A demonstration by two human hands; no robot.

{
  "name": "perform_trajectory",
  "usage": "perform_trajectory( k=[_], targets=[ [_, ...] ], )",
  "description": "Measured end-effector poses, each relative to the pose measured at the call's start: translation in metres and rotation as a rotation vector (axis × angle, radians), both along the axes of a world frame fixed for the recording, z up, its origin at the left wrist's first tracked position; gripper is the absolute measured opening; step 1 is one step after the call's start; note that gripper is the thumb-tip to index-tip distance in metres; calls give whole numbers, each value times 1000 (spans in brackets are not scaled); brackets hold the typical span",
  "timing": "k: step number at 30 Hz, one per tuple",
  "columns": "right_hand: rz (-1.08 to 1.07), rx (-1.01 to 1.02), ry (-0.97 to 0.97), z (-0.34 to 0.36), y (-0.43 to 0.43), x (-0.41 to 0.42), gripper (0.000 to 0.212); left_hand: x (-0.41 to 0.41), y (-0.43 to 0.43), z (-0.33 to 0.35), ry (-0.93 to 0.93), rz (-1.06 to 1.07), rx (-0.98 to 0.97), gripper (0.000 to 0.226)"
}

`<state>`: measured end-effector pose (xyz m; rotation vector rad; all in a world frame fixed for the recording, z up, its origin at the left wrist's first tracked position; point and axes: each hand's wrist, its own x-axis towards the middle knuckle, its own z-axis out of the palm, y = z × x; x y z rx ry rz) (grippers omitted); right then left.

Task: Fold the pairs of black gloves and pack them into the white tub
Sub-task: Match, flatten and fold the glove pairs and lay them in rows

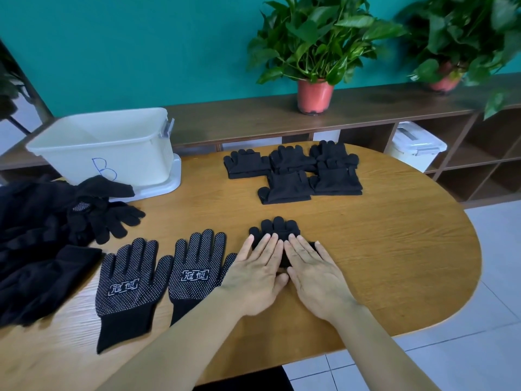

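Wooden tabletop [394, 249], our left hand [253, 275] and right hand [317, 275] flat, fingers straight, pressing a folded glove pair [279, 225], tub [112, 153] at back left

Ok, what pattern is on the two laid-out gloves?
The laid-out gloves are black with white dots and a white logo; head view.

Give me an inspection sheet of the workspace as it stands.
Surface: oval wooden table.
Job's things: white tub marked B, far left; folded gloves grouped at the far side; two dotted gloves flat, near left; unfolded glove pile at the left edge.
Clutter: nothing seen.
Hands: left hand and right hand, fingers straight, press flat on a folded pair.
Cables: nothing seen.
Surroundings: wooden shelf unit, potted plants, lidded storage box, teal wall.
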<state>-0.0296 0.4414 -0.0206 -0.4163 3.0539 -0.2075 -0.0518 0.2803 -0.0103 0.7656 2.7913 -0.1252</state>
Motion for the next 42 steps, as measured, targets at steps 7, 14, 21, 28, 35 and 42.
perform_trajectory(
  k=[7,14,21,28,35,42],
  targets=[
    [5,-38,-38,9,-18,-33,52,-37,-19,15,-21,-14,-76,65],
    [66,-36,-18,7,-61,-80,56,-87,-62,28,-76,11,-124,62],
    [131,16,-21,14,-97,-138,58,-135,-99,24,-96,97,-86,60],
    [137,49,6,12,-99,-180,57,-168,-103,9,-23,122,-6,61],
    [122,12,22,9,-98,-181,56,-170,-105,0,-8,142,77,61],
    [110,-129,57,27,-99,-142,49,-136,-142,32,128,261,206,60]
  ],
)
